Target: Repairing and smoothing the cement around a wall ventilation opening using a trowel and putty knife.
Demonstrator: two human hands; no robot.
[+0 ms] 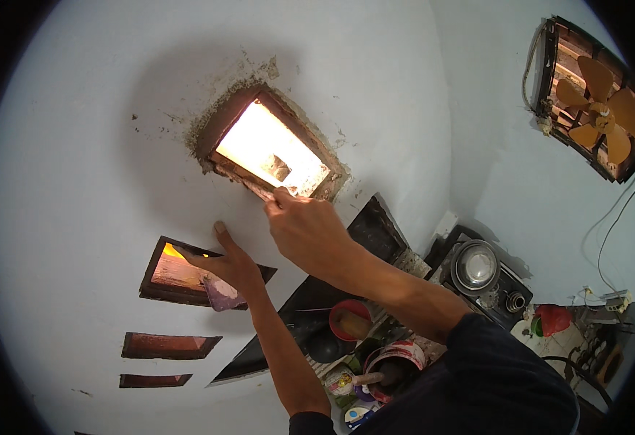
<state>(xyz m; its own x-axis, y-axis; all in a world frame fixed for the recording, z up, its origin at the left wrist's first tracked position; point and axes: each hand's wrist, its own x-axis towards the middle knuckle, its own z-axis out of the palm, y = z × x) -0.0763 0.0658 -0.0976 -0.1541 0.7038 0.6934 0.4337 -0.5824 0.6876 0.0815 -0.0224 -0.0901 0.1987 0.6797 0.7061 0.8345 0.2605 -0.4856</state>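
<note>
My right hand [304, 225] is closed at the lower edge of a bright window opening [259, 148] in the pale wall. A thin strip-like thing seems to be in its fingers, too unclear to name. Rough, chipped plaster [212, 130] surrounds the opening's dark frame. Lower and to the left, my left hand [236, 264] is before a second, smaller opening [169, 279], thumb raised and one finger stretched out. A flat purplish piece [225, 296] with pale smears shows below its palm, apparently held by the fingers hidden behind.
Two narrow openings [169, 346] lie lower on the wall. Below my arms is a dark counter [375, 225] with a red bowl [350, 320] and a bucket [397, 362]. A stove [506, 290] bears a metal pot [475, 265]. An orange-bladed fan [602, 116] hangs at upper right.
</note>
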